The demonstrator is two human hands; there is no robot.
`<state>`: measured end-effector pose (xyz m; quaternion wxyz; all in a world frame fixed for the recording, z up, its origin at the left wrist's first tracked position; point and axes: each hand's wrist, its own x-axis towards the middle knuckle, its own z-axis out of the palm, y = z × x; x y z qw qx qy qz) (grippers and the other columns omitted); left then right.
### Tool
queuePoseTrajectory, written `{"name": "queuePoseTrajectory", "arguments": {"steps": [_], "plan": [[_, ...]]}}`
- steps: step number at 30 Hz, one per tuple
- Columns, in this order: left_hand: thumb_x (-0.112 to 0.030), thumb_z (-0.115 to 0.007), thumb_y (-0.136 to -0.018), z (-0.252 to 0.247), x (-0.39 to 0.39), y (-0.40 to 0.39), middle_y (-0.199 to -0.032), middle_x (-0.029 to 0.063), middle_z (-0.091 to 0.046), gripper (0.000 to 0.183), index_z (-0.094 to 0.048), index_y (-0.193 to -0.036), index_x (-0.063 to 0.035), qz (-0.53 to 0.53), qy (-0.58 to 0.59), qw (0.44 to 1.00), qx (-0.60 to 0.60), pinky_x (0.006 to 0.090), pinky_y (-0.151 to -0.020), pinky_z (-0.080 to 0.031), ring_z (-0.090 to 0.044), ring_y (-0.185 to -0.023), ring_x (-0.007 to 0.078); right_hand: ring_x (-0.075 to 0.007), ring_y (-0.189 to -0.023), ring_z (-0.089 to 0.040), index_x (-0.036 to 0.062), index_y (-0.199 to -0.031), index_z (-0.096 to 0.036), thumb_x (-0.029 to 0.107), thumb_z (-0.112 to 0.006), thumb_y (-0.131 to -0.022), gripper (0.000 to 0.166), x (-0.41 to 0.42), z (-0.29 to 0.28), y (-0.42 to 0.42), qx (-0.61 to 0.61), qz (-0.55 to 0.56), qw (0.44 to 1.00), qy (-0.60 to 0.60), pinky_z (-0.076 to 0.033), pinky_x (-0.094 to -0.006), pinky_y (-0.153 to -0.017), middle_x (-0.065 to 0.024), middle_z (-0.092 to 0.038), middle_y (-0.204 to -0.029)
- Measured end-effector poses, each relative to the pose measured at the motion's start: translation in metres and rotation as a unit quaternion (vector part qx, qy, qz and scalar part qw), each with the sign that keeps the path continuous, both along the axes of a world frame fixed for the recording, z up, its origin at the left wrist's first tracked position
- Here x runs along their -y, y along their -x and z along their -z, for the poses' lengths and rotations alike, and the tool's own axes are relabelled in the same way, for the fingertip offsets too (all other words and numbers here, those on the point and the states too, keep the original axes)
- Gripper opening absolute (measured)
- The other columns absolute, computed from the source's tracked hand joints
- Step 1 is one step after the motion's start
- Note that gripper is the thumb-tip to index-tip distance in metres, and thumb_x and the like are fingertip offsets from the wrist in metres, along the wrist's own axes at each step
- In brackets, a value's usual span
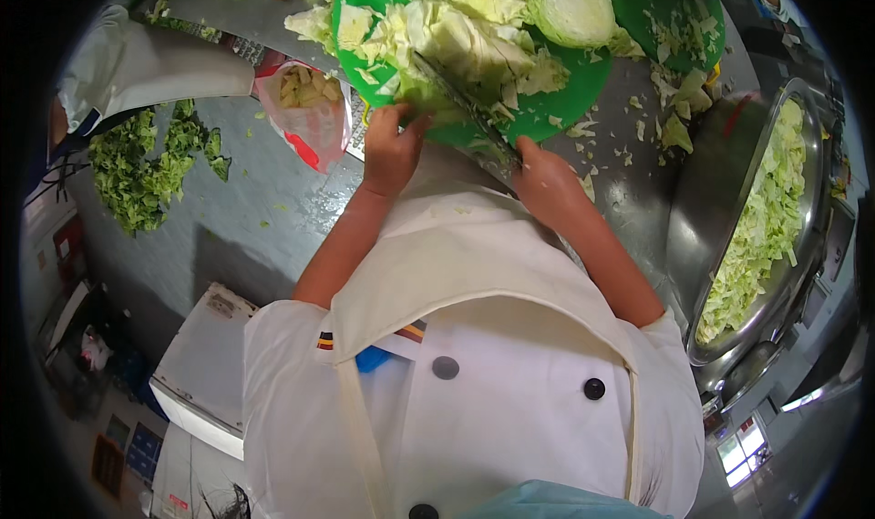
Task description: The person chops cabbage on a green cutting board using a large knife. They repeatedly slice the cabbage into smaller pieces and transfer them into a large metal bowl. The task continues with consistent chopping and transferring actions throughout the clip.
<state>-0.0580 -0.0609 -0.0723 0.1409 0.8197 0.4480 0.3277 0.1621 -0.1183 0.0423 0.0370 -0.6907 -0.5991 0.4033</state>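
My right hand is closed around the handle of a kitchen knife. Its dark, wet-looking blade slants up and left across a heap of cabbage leaves. The leaves lie on a round green cutting board. At the board's near left edge is my left hand, its thumb and bent fingers against the lowest leaves; whether they grip a leaf is hard to see. A cut cabbage half rests on the board's far right side, with its pale face up.
A large steel bowl of chopped cabbage stands at right. Left are a plastic bag with pale chunks and green leaves on the floor. Another person's apron shows at upper left. A second green board lies at upper right.
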Motion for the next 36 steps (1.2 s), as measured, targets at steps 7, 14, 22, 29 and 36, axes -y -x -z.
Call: {"name": "queuePoseTrajectory", "arguments": {"steps": [7,14,22,29,36], "plan": [[-0.005,-0.077,-0.065,0.000,-0.011,-0.004,-0.084,0.0074,-0.062,0.021,-0.062,-0.079,-0.0047,-0.001,-0.001,0.997,0.075,0.0360,-0.068,-0.047,-0.058,-0.078,0.0266,-0.0465,-0.072,-0.055,0.0009,-0.091,-0.045,0.006,-0.050,-0.083,0.011,0.002,-0.023,-0.006,0.011,0.009,0.997,-0.081,-0.043,-0.0520,-0.064,-0.0257,-0.058,-0.076],[-0.006,-0.074,-0.068,0.006,-0.011,-0.004,-0.086,0.0101,-0.061,0.015,-0.064,-0.079,-0.0023,0.025,-0.005,0.999,0.047,0.0365,-0.069,-0.047,-0.059,-0.079,0.0289,-0.0478,-0.075,-0.054,0.0005,-0.089,-0.044,0.007,-0.050,-0.082,0.011,-0.011,0.004,-0.007,0.047,-0.019,0.998,-0.042,-0.042,-0.0531,-0.065,-0.0274,-0.057,-0.077],[-0.001,-0.065,-0.074,-0.001,-0.005,-0.004,-0.087,0.0113,-0.060,0.010,-0.065,-0.084,-0.0014,0.033,0.014,0.999,0.041,0.0382,-0.068,-0.048,-0.058,-0.080,0.0297,-0.0469,-0.082,-0.054,-0.0010,-0.096,-0.048,0.006,-0.052,-0.081,0.017,-0.005,-0.023,0.001,0.007,-0.005,1.000,-0.013,-0.041,-0.0520,-0.069,-0.0290,-0.058,-0.084],[-0.002,-0.070,-0.071,-0.002,-0.012,0.000,-0.087,0.0079,-0.063,0.012,-0.066,-0.082,-0.0033,0.035,-0.028,0.998,0.038,0.0363,-0.069,-0.048,-0.060,-0.080,0.0267,-0.0463,-0.074,-0.056,0.0011,-0.091,-0.046,0.008,-0.050,-0.083,0.011,-0.008,-0.003,-0.011,0.028,-0.019,0.997,-0.073,-0.042,-0.0532,-0.065,-0.0271,-0.059,-0.077],[-0.003,-0.066,-0.068,0.010,-0.017,0.000,-0.081,0.0060,-0.059,0.008,-0.063,-0.075,-0.0063,0.009,-0.040,0.998,0.055,0.0370,-0.064,-0.044,-0.056,-0.073,0.0269,-0.0471,-0.076,-0.054,-0.0002,-0.094,-0.047,0.009,-0.053,-0.084,0.015,-0.008,0.007,-0.006,0.027,-0.026,0.999,0.002,-0.041,-0.0530,-0.065,-0.0279,-0.057,-0.076]]}}
